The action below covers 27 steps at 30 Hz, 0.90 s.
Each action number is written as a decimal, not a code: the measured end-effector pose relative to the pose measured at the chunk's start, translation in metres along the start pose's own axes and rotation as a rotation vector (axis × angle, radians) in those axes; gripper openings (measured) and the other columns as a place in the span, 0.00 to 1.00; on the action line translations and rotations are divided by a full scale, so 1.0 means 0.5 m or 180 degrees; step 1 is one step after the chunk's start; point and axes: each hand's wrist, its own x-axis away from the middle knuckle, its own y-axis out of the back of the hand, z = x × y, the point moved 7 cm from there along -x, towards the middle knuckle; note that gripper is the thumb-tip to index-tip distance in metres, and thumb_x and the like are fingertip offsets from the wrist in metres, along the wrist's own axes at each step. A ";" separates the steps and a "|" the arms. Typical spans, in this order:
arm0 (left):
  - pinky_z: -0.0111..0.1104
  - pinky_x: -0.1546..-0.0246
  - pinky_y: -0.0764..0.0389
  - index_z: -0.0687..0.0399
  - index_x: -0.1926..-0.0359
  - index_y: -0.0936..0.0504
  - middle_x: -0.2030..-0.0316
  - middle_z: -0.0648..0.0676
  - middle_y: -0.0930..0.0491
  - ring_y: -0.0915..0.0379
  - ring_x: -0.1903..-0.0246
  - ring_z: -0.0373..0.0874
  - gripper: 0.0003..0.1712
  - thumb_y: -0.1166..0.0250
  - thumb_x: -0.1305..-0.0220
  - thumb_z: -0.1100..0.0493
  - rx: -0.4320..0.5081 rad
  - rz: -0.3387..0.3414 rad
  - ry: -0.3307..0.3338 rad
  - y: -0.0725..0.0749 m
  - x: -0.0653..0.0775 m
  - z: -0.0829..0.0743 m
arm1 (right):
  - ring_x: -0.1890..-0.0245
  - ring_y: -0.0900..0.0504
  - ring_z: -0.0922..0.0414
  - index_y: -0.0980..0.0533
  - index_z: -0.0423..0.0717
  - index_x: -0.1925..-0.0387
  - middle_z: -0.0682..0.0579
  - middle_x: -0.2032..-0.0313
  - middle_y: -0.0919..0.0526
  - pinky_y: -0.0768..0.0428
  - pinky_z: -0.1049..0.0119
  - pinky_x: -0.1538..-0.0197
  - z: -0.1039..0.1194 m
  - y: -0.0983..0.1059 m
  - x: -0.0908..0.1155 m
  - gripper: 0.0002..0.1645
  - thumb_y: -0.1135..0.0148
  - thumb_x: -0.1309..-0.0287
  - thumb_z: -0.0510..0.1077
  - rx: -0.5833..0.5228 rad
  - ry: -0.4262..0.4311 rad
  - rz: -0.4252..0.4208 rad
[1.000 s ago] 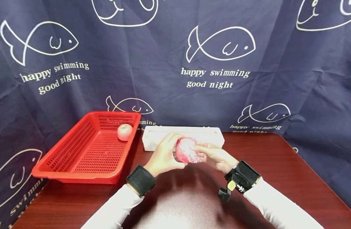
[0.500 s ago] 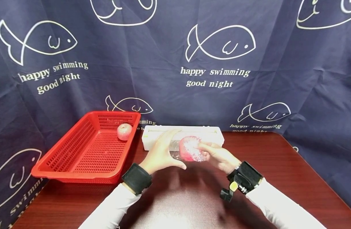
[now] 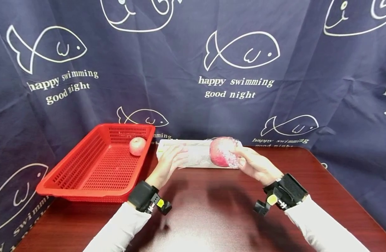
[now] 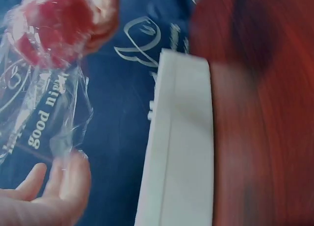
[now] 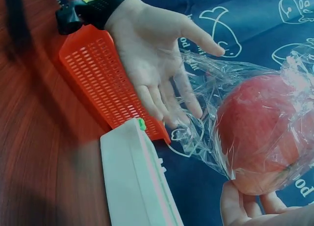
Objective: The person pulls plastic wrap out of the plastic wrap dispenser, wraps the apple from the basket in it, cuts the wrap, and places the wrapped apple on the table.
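Note:
My right hand [image 3: 258, 165] holds a red apple [image 3: 220, 152] wrapped in crinkled cling film [image 5: 208, 69], above the table and in front of a white cling film dispenser box [image 4: 186, 138]. In the right wrist view its fingertips [image 5: 235, 204] press on the apple's underside. Loose film stretches from the apple toward my left hand [image 5: 157, 64], whose palm faces the camera with thumb and fingers spread. The film lies against those fingers, which do not curl round it. In the head view the left hand [image 3: 168, 162] overlaps the box's left end.
A red plastic basket [image 3: 70, 192] stands on the left of the brown wooden table [image 3: 306, 196], with a second apple [image 3: 137, 146] at its right wall. Behind the table hangs a dark blue cloth [image 3: 177, 70] printed with white fish.
The wrapped apple has moved right and up with my right hand. My left hand has come off the apple, drawn left and turned, while the film between them has spread out.

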 end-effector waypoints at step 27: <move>0.23 0.58 0.24 0.44 0.68 0.18 0.64 0.43 0.20 0.26 0.62 0.33 0.23 0.60 0.27 0.62 0.1484 0.0535 0.1225 -0.007 0.029 0.067 | 0.58 0.23 0.68 0.24 0.56 0.57 0.64 0.61 0.20 0.24 0.75 0.51 -0.024 -0.007 -0.002 0.13 0.56 0.30 0.42 -0.0372 -0.0053 0.0476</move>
